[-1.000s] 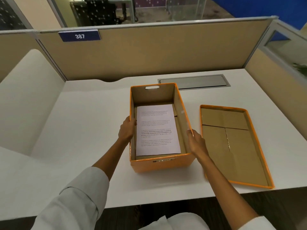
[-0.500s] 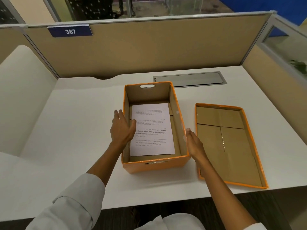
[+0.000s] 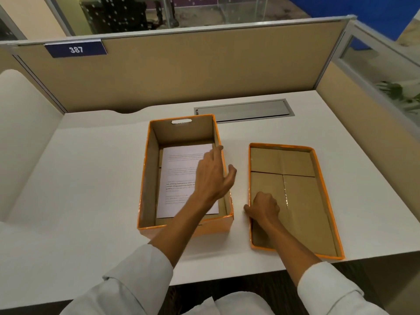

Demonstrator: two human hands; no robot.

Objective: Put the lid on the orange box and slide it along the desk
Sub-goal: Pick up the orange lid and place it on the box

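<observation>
The orange box (image 3: 148, 183) stands open on the white desk, with a printed sheet of paper (image 3: 179, 176) lying flat on its bottom. Its orange lid (image 3: 318, 196) lies upside down to the right, brown inside facing up. My left hand (image 3: 213, 176) hovers over the box's right wall with fingers spread, holding nothing. My right hand (image 3: 263, 206) sits on the lid's near-left edge, thumb outside the rim and fingers curled inside it.
A grey metal cable hatch (image 3: 243, 110) is set into the white desk (image 3: 91, 178) behind the box. Beige partition walls (image 3: 181, 69) close the back and right. The desk's front edge runs just below the lid.
Both hands left the box sides. My left hand swung rightward across the open box, and my right hand moved onto the lid's left edge. The box and lid have not moved.
</observation>
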